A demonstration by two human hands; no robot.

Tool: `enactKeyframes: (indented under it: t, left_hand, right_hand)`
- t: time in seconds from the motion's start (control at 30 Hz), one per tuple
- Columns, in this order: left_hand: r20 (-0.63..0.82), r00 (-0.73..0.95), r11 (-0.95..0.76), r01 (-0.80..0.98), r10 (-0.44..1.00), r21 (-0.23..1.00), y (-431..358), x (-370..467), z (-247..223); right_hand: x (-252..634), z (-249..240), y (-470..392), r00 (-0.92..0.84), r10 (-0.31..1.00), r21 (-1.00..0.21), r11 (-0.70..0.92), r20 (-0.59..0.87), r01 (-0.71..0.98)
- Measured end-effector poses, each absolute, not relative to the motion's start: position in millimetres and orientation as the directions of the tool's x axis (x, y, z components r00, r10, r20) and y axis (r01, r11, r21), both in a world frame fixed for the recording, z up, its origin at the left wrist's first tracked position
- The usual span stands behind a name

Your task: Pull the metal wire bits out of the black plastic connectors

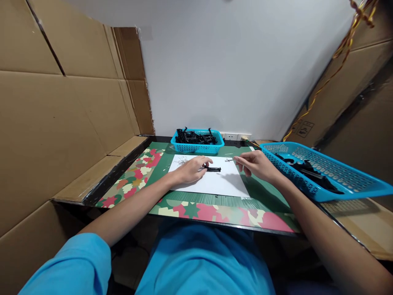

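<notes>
My left hand [194, 169] rests on the white sheet, its fingers closed on the left end of a slim black plastic part [214, 169] that lies on the paper. To the right, my right hand [254, 162] is raised a little above the sheet's edge. Thumb and fingers pinch a thin silvery-grey piece [229, 160] that points left, apart from the black part; its exact kind is too small to make out. Beyond my left hand, a scatter of tiny metallic pieces [180, 161] lies on the white sheet [208, 187].
A blue basket [196, 148] of black plastic parts stands behind the sheet. Another blue basket [362, 180] holds black parts at the right. A green patterned mat [162, 192] covers the table. Cardboard walls [70, 110] flank both sides; yellow-brown wires [322, 88] hang at right.
</notes>
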State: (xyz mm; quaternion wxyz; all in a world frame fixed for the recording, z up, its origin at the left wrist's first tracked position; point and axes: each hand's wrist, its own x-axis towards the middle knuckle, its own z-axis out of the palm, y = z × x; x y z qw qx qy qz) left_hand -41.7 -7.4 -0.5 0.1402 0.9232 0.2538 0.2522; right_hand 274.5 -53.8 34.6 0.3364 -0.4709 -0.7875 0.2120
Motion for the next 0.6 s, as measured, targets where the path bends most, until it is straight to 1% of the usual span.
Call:
enactKeyframes:
  t: [0.23,0.43,0.6]
  left_hand:
    - [0.43,0.73,-0.832,0.354,0.531,0.427,-5.2,-40.6,-1.8]
    - [0.435,0.731,-0.831,0.33,0.525,0.449,-6.0,-40.5,-2.0]
    - [0.44,0.727,-0.831,0.334,0.527,0.445,-5.7,-41.0,-2.0]
  right_hand:
    - [271.9,41.0,-60.0,-0.302,0.867,-0.642,0.497,0.397,0.584]
    - [272.9,41.0,-59.2,-0.308,0.855,-0.649,0.517,0.417,0.558]
    - [275.0,36.8,-54.5,-0.285,0.858,-0.686,0.514,0.428,0.515]
